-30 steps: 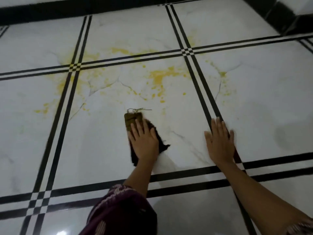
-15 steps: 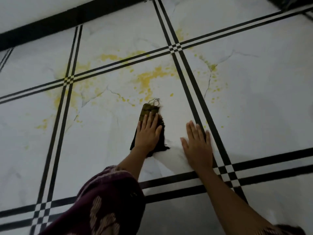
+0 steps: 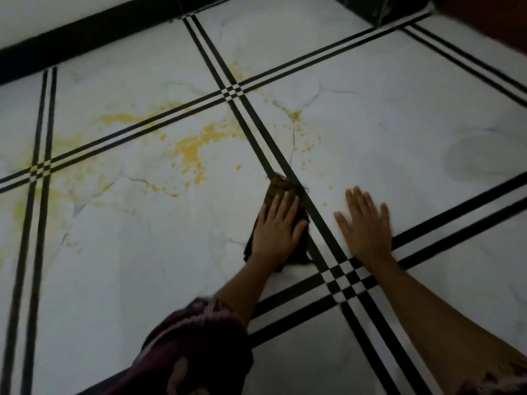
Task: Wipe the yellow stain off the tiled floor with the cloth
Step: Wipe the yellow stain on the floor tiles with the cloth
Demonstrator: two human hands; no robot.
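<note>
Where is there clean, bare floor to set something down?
The tile right of the right hand, between the black stripes, is bare. So is the floor left of the left hand and cloth, nearer than the yellow stain. Farther up, the stain crowds it.

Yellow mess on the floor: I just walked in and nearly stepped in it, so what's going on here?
A person is cleaning it up. Their left hand presses a dark brown cloth flat on the white marble-look tiled floor, fingers straight. The right hand rests flat on the tile just across the black double stripe. The splattered yellow stain lies beyond the cloth, spread over several tiles and not yet wiped away.
</note>
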